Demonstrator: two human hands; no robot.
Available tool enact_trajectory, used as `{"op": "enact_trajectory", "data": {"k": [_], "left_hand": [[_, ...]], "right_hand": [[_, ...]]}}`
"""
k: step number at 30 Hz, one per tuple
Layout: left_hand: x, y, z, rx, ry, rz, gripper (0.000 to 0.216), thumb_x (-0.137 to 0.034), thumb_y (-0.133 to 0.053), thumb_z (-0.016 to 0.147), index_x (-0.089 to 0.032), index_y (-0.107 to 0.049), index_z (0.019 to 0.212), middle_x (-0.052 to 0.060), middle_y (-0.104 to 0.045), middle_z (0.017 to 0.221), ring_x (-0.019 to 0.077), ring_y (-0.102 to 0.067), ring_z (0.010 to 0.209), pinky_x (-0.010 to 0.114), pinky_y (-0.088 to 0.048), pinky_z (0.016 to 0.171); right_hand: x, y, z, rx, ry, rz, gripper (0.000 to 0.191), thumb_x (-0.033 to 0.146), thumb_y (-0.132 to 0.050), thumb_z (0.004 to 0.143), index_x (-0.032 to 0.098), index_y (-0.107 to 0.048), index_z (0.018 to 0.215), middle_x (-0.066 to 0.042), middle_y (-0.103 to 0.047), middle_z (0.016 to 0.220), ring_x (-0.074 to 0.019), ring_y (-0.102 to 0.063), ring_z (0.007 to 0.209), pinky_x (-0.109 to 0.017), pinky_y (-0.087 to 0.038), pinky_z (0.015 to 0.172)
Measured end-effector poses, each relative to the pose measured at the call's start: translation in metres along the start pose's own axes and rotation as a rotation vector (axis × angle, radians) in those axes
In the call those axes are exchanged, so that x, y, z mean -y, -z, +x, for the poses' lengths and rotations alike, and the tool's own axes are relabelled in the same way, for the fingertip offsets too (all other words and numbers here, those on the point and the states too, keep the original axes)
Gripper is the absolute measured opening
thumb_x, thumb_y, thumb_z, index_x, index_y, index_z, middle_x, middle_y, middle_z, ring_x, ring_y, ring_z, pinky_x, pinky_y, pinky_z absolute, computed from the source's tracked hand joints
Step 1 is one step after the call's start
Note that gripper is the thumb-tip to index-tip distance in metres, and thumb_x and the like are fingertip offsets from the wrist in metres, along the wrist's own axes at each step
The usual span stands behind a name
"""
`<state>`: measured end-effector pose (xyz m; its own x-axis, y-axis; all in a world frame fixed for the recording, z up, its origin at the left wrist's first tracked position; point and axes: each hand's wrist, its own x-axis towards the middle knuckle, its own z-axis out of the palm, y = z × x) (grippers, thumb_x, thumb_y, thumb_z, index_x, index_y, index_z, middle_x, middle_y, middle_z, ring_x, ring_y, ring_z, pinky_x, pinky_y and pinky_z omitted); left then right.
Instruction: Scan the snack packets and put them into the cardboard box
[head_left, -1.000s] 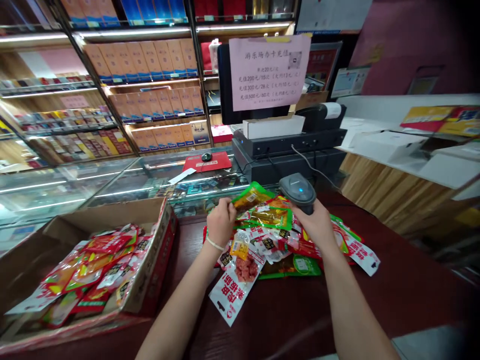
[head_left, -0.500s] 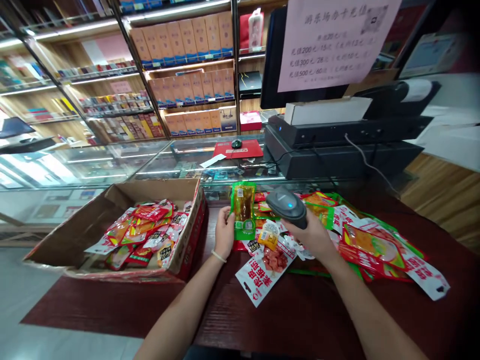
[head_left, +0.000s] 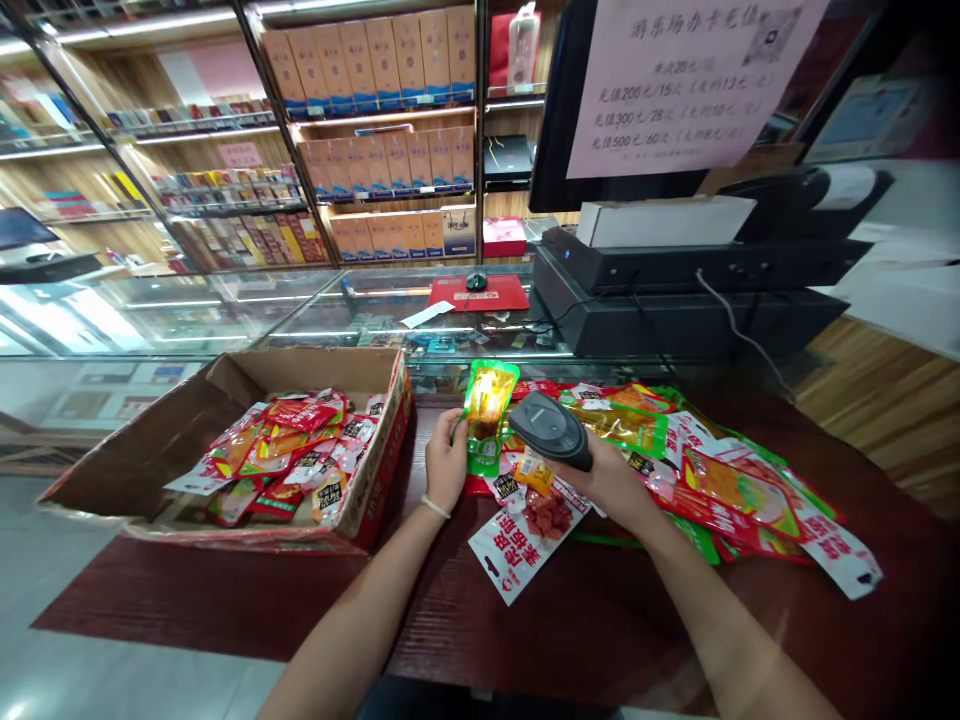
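My left hand (head_left: 447, 462) is closed on the edge of a green and amber snack packet (head_left: 486, 425), held upright above the table. A bright patch of light falls on the packet's upper part. My right hand (head_left: 611, 485) is wrapped round the handle of a dark grey barcode scanner (head_left: 551, 425), its head pointing left toward the packet, close to it but apart. Under and beside my right hand lies a heap of snack packets (head_left: 739, 485) in red, green and white. A white packet with red print (head_left: 510, 555) lies in front of the scanner.
On the left stands an open cardboard box (head_left: 382, 480) with several snack packets inside. Behind are a glass counter (head_left: 315, 315), a red mat (head_left: 499, 293) with a mouse, and a black till (head_left: 697, 320) with a monitor bearing a paper sign (head_left: 686, 90).
The scanner has shifted left and slightly down, nearer the packet, and a bright light now shows on the packet. The packet has tilted slightly in my left hand.
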<state>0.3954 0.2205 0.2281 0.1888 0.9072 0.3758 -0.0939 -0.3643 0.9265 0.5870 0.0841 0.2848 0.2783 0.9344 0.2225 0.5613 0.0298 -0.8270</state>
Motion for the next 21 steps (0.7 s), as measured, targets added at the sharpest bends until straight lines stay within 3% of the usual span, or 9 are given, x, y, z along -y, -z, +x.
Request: {"op": "enact_trajectory", "data": {"k": [7,10,13,17,21], "left_hand": [[-0.004,-0.004,-0.001,-0.037,-0.024,0.027,0.021,-0.03,-0.053,0.091,-0.017,-0.059,0.106,0.007,-0.067,0.101,0.0167,-0.064,0.097,0.028,-0.049,0.086],[-0.039,-0.005,-0.001,-0.083,-0.135,0.126,0.021,-0.03,-0.049,0.094,-0.018,-0.059,0.108,0.007,-0.067,0.103,0.0167,-0.064,0.098,0.028,-0.048,0.088],[-0.097,0.007,0.002,-0.107,-0.307,0.255,0.021,-0.027,-0.046,0.096,-0.021,-0.058,0.112,0.006,-0.067,0.105,0.0148,-0.064,0.098,0.026,-0.048,0.087],[-0.166,0.057,0.013,-0.188,-0.458,0.442,0.022,-0.026,-0.047,0.095,-0.022,-0.056,0.115,0.005,-0.067,0.107,0.0145,-0.064,0.096,0.026,-0.049,0.084],[-0.185,0.132,0.023,-0.391,-0.415,0.787,0.024,-0.027,-0.046,0.095,-0.023,-0.057,0.115,0.005,-0.068,0.105,0.0187,-0.066,0.096,0.029,-0.049,0.082]], "right_hand": [[0.004,0.0,0.001,-0.049,-0.044,0.037,0.043,0.039,-0.068,0.074,0.018,-0.066,0.113,-0.005,-0.073,0.1,-0.0246,-0.066,0.092,-0.035,-0.052,0.081],[0.009,0.001,0.001,-0.135,-0.072,0.029,0.038,0.041,-0.068,0.073,0.015,-0.07,0.102,-0.007,-0.073,0.085,-0.0258,-0.067,0.085,-0.035,-0.053,0.074],[0.018,-0.001,0.002,-0.216,-0.049,0.042,0.039,0.041,-0.068,0.073,0.013,-0.071,0.099,-0.009,-0.073,0.08,-0.0275,-0.067,0.083,-0.035,-0.053,0.071],[0.043,-0.011,0.006,-0.202,0.031,0.037,0.041,0.043,-0.069,0.072,0.014,-0.07,0.102,-0.009,-0.074,0.089,-0.0277,-0.067,0.086,-0.035,-0.053,0.073],[0.074,-0.031,0.016,-0.124,0.119,0.028,0.04,0.039,-0.07,0.071,0.017,-0.068,0.104,-0.007,-0.073,0.095,-0.0255,-0.066,0.087,-0.034,-0.052,0.074]]}}
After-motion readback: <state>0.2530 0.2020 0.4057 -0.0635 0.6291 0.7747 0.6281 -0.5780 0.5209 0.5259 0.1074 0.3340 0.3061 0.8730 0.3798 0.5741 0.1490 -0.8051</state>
